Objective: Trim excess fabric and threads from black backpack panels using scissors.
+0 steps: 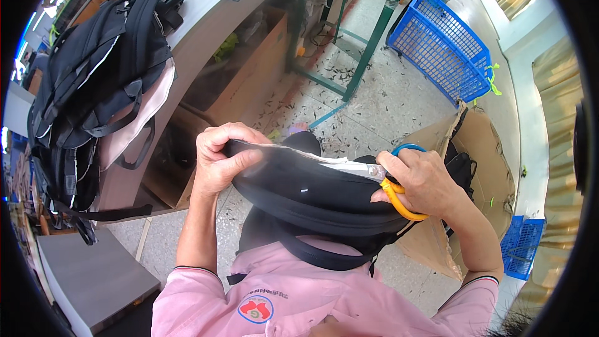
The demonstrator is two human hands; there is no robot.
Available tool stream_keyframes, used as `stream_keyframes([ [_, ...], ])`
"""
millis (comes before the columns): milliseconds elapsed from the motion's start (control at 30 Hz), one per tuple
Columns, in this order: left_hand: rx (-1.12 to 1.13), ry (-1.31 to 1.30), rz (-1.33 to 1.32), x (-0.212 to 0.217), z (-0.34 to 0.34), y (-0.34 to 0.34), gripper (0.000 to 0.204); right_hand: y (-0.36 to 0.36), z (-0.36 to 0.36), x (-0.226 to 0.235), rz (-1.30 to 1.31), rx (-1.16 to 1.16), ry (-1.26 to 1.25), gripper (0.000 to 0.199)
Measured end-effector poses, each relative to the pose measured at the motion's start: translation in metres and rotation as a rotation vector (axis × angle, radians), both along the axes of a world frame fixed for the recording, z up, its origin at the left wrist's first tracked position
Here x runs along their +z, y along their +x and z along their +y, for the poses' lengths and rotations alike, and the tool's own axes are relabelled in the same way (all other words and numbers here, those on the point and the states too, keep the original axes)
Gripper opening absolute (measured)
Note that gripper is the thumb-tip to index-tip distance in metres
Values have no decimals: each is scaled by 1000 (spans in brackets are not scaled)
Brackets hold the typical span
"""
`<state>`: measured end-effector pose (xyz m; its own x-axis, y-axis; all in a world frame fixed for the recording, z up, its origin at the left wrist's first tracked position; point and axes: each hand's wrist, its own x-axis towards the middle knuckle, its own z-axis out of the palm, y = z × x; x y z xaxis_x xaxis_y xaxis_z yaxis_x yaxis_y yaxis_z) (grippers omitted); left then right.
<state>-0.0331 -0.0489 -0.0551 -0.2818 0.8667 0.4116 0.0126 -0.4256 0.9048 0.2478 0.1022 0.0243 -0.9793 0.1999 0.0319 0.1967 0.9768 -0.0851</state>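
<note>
A black fabric bag piece (299,190) lies across my lap, its raw pale edge running along the top. My left hand (228,156) pinches that edge at its left end, thumb on the near side. In my right hand (421,181) is a pair of scissors (372,171), one handle loop wrapped in yellow and the other blue. The blades point left along the pale edge and lie against the fabric; how far they are parted I cannot tell. A black strap (318,259) hangs off the near side of the piece.
Black backpacks (106,87) are heaped on the table (215,9) at left. A green-legged stand (359,56) and a blue plastic crate (440,47) are ahead. At right is a cardboard box (490,156) with black items. Dark scraps litter the floor. A grey-topped box (93,274) stands lower left.
</note>
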Motion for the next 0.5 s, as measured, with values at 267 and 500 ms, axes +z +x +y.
stream_keyframes([
  [267,-36,-23,-95,-1,-2,-1,14,-1,1,-5,56,10,-26,53],
  [500,-64,-11,-114,0,-2,2,16,-19,-4,0,136,35,-32,57],
])
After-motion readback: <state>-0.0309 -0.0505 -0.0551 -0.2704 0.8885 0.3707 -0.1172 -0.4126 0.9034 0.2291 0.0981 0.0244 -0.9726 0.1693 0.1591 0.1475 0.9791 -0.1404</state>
